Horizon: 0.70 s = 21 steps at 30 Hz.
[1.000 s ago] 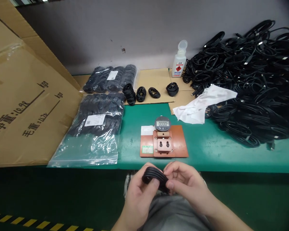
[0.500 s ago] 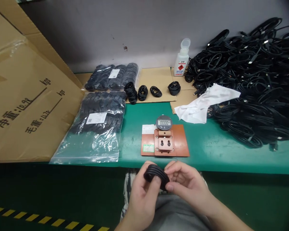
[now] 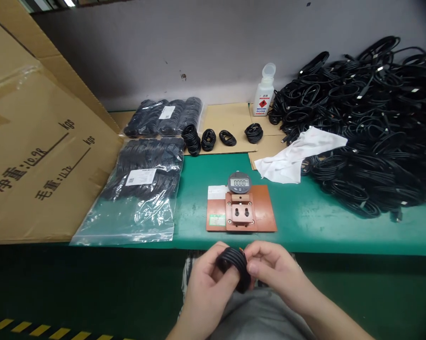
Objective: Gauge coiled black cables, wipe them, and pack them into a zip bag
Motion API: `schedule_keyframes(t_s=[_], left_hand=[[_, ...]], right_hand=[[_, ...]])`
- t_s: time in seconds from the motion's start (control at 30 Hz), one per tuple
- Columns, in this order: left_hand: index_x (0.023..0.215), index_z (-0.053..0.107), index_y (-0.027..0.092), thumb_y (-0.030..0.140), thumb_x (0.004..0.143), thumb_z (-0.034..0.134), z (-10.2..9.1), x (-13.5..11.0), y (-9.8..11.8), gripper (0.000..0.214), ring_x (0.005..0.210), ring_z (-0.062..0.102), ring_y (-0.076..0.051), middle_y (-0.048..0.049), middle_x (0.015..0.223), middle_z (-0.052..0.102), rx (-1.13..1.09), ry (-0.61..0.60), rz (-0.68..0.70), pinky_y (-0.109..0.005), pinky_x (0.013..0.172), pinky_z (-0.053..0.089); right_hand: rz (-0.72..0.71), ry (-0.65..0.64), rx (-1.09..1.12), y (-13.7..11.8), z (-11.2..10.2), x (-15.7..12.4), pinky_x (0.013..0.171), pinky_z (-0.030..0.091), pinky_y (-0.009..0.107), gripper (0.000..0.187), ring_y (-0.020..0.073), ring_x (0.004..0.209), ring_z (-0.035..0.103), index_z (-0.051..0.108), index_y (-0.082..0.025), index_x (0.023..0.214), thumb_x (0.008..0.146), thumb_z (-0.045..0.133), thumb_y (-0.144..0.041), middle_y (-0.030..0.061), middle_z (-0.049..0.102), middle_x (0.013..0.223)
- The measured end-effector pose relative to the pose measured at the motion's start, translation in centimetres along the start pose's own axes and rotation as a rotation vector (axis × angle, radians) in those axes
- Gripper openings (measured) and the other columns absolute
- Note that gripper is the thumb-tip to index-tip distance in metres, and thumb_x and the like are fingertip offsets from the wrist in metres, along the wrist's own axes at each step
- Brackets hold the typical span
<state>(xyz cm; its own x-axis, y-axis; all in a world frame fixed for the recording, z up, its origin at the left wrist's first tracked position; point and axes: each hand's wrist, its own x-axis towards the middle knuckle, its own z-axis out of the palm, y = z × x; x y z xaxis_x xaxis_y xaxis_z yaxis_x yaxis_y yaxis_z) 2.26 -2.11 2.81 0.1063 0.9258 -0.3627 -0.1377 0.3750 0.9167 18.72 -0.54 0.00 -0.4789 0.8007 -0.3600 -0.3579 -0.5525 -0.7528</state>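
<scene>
Below the bench's front edge, my left hand (image 3: 211, 281) is closed around a coiled black cable (image 3: 234, 260), its thumb inside the loop. At the coil's right side, my right hand (image 3: 271, 264) pinches a part of the cable; a small orange bit shows by its fingertips. What exactly those fingertips hold is mostly hidden. Just beyond both hands lies a reddish-brown gauge fixture (image 3: 264, 212) with a round digital gauge (image 3: 239, 182) on top, its display reading zeros.
Several cable coils (image 3: 227, 138) sit on cardboard at the back. Bagged coils (image 3: 147, 184) lie left beside a large carton (image 3: 39, 156). A white cloth (image 3: 298, 153), a bottle (image 3: 263, 97) and a big pile of black cables (image 3: 354, 118) occupy the right.
The coil has turned slightly and shifted a little to the right and down in my hands. An orange bit now shows near my right fingertips. The camera view has shifted slightly.
</scene>
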Motion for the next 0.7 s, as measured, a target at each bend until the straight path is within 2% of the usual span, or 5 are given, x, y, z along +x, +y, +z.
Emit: schedule_keyframes(t_s=[0.17, 0.27, 0.37, 0.53, 0.7], left_hand=[[0.071, 0.066, 0.016, 0.009, 0.074, 0.071, -0.1, -0.2, 0.0, 0.009, 0.066, 0.054, -0.013, 0.0018, 0.072, 0.058, 0.051, -0.013, -0.001, -0.02, 0.06, 0.044], [0.072, 0.069, 0.016, 0.009, 0.073, 0.072, -0.2, -0.3, 0.0, 0.008, 0.068, 0.057, -0.014, 0.0007, 0.074, 0.061, 0.07, -0.028, 0.037, -0.021, 0.062, 0.045], [0.079, 0.073, 0.017, 0.019, 0.083, 0.07, -0.1, -0.2, 0.1, 0.005, 0.073, 0.059, -0.016, -0.0012, 0.078, 0.062, 0.122, -0.033, 0.086, -0.023, 0.067, 0.046], [0.089, 0.072, 0.018, 0.038, 0.093, 0.064, 0.1, -0.4, 0.4, 0.022, 0.075, 0.063, -0.018, -0.0042, 0.086, 0.061, 0.062, -0.095, 0.136, -0.026, 0.069, 0.051], [0.086, 0.071, 0.019, 0.027, 0.092, 0.062, 0.0, -0.5, 0.1, 0.014, 0.074, 0.062, -0.018, -0.0036, 0.083, 0.061, 0.14, -0.063, 0.204, -0.025, 0.067, 0.049]], right_hand=[[0.126, -0.13, 0.165, 0.6, -0.9, 0.4, 0.047, 0.052, 0.018, 0.039, 0.009, 0.049, 0.063, 0.064, -0.016, 0.077, 0.065, 0.094, -0.037, -0.0025, 0.066, 0.066], [0.12, -0.164, 0.195, 0.9, -1.1, 0.5, 0.044, 0.051, 0.016, 0.038, 0.0074, 0.048, 0.06, 0.064, -0.016, 0.077, 0.062, 0.096, -0.031, -0.0032, 0.064, 0.069], [0.072, -0.151, 0.206, 0.9, -1.0, 0.5, 0.044, 0.047, 0.014, 0.038, 0.0054, 0.046, 0.059, 0.063, -0.015, 0.077, 0.067, 0.093, -0.036, -0.0037, 0.062, 0.069], [0.08, -0.095, 0.249, 1.6, -0.3, 0.5, 0.04, 0.039, 0.014, 0.044, 0.0053, 0.037, 0.047, 0.057, -0.016, 0.072, 0.077, 0.083, -0.052, -0.0054, 0.054, 0.05], [-0.045, -0.037, 0.067, 1.8, -0.3, 0.3, 0.043, 0.041, 0.017, 0.043, 0.0057, 0.041, 0.049, 0.061, -0.015, 0.069, 0.08, 0.081, -0.052, -0.0029, 0.058, 0.055]])
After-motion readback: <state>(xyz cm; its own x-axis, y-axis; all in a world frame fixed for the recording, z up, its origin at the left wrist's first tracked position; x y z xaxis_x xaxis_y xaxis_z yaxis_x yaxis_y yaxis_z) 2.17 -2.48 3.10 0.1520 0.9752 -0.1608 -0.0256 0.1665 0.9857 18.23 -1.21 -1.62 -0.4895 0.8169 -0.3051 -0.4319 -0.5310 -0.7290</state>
